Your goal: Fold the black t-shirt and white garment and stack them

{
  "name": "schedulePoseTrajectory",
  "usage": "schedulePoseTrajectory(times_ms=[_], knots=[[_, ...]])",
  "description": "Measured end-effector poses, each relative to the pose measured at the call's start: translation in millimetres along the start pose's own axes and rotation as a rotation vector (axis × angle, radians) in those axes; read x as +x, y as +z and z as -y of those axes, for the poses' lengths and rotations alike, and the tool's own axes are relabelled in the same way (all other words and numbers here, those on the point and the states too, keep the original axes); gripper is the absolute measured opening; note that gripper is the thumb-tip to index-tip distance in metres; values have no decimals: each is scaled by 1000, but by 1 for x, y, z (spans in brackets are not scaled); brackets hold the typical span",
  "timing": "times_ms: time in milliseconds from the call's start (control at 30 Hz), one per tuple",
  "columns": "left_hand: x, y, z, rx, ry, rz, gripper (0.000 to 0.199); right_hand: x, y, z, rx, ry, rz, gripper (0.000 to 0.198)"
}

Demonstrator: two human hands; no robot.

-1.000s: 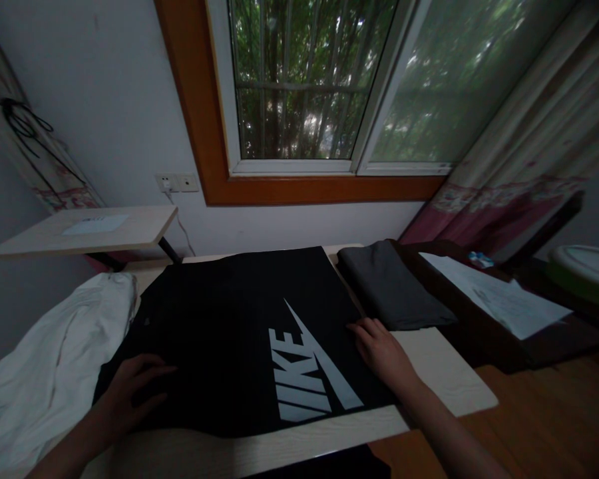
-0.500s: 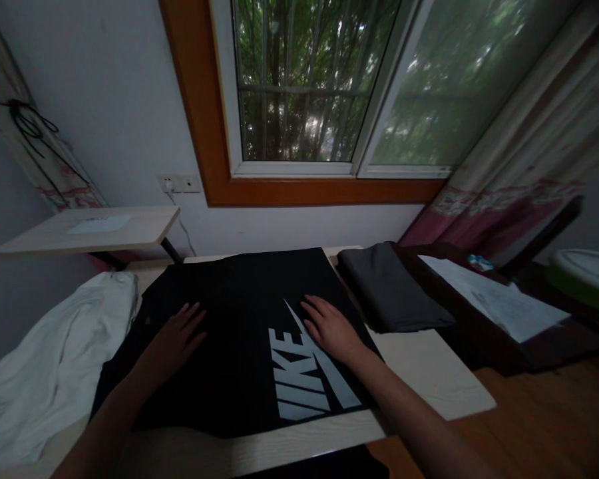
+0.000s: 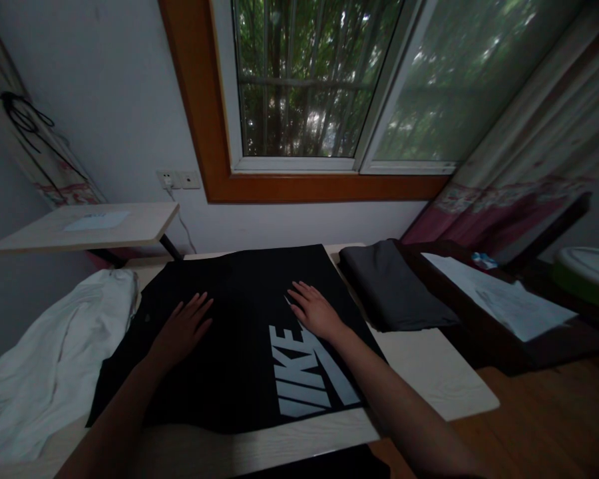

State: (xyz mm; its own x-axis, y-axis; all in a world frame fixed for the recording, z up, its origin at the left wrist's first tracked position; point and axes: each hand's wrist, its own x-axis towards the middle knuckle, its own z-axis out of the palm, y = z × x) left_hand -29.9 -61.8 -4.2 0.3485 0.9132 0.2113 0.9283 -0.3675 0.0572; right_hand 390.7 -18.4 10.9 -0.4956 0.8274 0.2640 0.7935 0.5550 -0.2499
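A black garment [image 3: 239, 319] with a large pale NIKE print [image 3: 299, 379] lies spread out flat before me; its exact kind I cannot make out. My left hand [image 3: 184, 326] rests on its left part, palm down with the fingers apart. On the right, my right hand [image 3: 315, 309] lies flat over the upper end of the printed swoosh, fingers stretched out and covering part of it. Neither hand grips the cloth.
The garment lies on a pale wooden table [image 3: 429, 366]. A crumpled white cloth [image 3: 64, 359] is at the left, below a small raised shelf [image 3: 94, 226]. At the right are a folded dark grey cloth [image 3: 394, 286] and paper sheets [image 3: 499, 293]. A window [image 3: 319, 86] stands behind.
My right hand has slid slightly up and left across the print. The left hand has shifted a little to the right, its fingers more spread. The garment lies as before.
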Motion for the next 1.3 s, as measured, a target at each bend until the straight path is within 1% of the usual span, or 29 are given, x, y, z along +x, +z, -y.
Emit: schedulePoseTrajectory(times_ms=[133,267,500,633,667,733,800,900,967,1000,1100,1133,1200,1300], knots=[[-10,1,10,-16,29,-14,54,-18,-8,-29,-25,55,-38,47],[-17,1,16,-41,44,-19,54,-34,-14,-45,-42,71,-71,44],[-26,-6,14,-92,46,-47,52,-61,-27,-47,-69,32,-100,41],[-37,-14,12,-160,43,-106,51,-84,-40,-47,-103,-6,-107,40],[-40,-17,11,-180,46,-127,48,-91,-43,-46,-112,-7,-105,41],[-47,-26,7,-205,50,-157,35,-104,-51,-42,-134,-2,-87,41],[-56,-37,2,-230,69,-117,24,-116,-57,-38,-171,18,-73,39],[-72,-51,-6,-306,98,70,20,-131,-65,-34,-247,69,-48,34],[-84,-56,-9,-355,87,182,15,-138,-67,-32,-286,115,-45,32],[-91,-56,-9,-371,72,213,17,-141,-68,-32,-296,144,-51,30],[-108,-54,-5,-412,54,249,52,-147,-69,-30,-306,236,-84,28],[-113,-54,-4,-418,47,255,61,-149,-68,-28,-313,267,-89,27],[-120,-53,-2,-415,31,273,66,-152,-66,-25,-339,329,-88,29],[-125,-58,-5,-385,32,277,60,-154,-62,-21,-362,420,-81,36]])
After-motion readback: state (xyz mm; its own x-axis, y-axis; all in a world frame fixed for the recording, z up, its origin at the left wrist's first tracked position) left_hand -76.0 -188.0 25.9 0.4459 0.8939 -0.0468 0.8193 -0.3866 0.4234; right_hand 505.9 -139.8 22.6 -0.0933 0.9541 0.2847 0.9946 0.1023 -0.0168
